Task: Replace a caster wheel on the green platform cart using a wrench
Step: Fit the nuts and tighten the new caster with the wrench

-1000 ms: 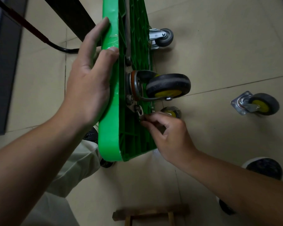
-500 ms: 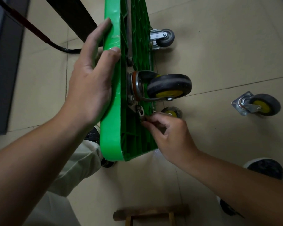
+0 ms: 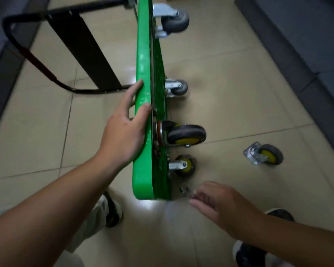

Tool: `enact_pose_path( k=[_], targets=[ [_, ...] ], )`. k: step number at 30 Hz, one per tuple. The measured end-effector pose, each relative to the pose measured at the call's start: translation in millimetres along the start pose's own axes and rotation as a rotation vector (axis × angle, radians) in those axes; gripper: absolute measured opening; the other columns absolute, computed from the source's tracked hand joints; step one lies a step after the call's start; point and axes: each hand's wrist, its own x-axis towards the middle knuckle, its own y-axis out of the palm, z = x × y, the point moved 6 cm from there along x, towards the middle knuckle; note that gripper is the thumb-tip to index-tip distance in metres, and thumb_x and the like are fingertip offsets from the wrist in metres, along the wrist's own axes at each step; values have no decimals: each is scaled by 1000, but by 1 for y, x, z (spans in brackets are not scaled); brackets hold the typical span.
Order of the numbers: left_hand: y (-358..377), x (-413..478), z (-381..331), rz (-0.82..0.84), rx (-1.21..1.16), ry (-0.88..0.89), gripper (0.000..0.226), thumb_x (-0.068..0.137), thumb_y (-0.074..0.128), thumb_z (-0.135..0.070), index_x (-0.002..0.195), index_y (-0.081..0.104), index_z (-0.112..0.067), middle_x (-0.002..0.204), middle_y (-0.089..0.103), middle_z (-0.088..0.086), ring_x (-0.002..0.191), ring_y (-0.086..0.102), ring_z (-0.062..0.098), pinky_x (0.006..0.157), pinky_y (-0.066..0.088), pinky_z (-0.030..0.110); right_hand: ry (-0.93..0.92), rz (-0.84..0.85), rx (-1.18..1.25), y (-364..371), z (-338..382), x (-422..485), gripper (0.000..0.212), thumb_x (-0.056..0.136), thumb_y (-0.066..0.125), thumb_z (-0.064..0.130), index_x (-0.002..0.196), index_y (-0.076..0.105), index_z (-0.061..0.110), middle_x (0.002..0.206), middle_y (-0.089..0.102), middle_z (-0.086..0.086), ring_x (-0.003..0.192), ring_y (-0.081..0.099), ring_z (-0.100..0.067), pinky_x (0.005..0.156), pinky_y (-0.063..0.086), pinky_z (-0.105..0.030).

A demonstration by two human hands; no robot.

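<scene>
Left hand (image 3: 123, 132) lies flat against the deck face of the green cart (image 3: 143, 74). Its fingers are straight and slightly spread, its thumb lies over the upper rim, and nothing is enclosed in it. The cart stands on its long edge on the tiled floor (image 3: 239, 83), underside facing right.

Count, taken from the cart:
- Handle (image 3: 8, 33): 1, black tube with a red section, lying left of the deck.
- Casters mounted on the underside: 4.
  - Grey wheel (image 3: 175, 20) at the far end.
  - Smaller grey wheel (image 3: 178, 87) below it, near the floor.
  - Large black wheel with yellow hub (image 3: 185, 134) at the near end, just right of the left thumb.
  - Small yellow-hub wheel (image 3: 185, 166) beneath that one.
- Small metal fasteners (image 3: 184, 190): a loose cluster on the floor just off the cart's near right corner. It is too small to count.
- Loose caster (image 3: 264, 154): 1, yellow hub, plate attached, on the floor well right of the cart.

Right hand (image 3: 220, 205) hovers low beside the cart's near corner, with its fingers loosely curled and its thumb extended. The fingertips reach the fasteners, but whether they pinch one cannot be told.
</scene>
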Motion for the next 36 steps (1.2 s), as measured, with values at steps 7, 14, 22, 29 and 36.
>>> enact_pose_path(
  k=[7,14,22,29,36],
  targets=[
    [-4,-6,-5,43,-22,-14,56,89,46,-65,143,33,-72,148,55,-9,115,67,20,102,54,52,362,-4,312,-61,70,-11,37,92,70,45,68,69,17,45,61,-1,36,51,-5,42,38,-15],
    [-6,-8,-4,70,2,-18,50,105,48,-50,145,28,-73,116,46,-46,83,72,-2,78,63,39,-276,-143,44,-132,105,47,15,91,75,39,94,77,25,75,66,7,65,62,-10,61,49,-23],
    [-6,-4,-10,69,-66,13,69,82,71,-55,140,37,-71,112,54,-56,95,69,-13,67,59,14,-466,17,16,-122,35,169,19,92,73,21,110,75,15,98,70,3,88,66,-14,77,55,-40],
    [-11,-3,-2,77,-87,-15,80,78,78,-24,144,48,-58,130,68,-24,107,73,7,74,63,24,-540,233,-49,-114,28,212,15,99,60,30,113,66,27,100,59,16,93,62,-12,78,48,-25],
    [-34,2,-5,132,-86,-12,90,68,89,-22,148,53,-40,127,72,-14,106,75,13,79,63,27,-604,337,-70,-106,54,227,19,97,63,32,110,75,25,98,62,15,88,64,-12,74,47,-21]
  ],
)
